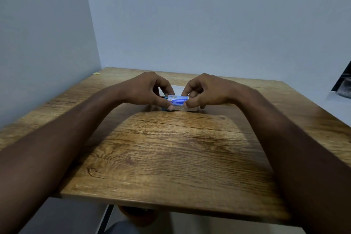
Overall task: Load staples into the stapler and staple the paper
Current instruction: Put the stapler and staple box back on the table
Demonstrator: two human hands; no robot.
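Note:
A small blue and white staple box (178, 100) is held just above the wooden table (167, 157), near its far middle. My left hand (150, 89) pinches the box's left end and my right hand (205, 91) pinches its right end. Under and behind the hands lies white paper (178, 87), with a pale edge showing below the box. A thin dark and red bit, perhaps the stapler (163, 96), peeks out beside my left fingers; most of it is hidden.
Blue-grey walls close in behind and to the left of the table. A small yellow scrap (97, 72) lies at the far left corner. A dark object (343, 85) stands off the table at the right edge. The table's front edge is near me.

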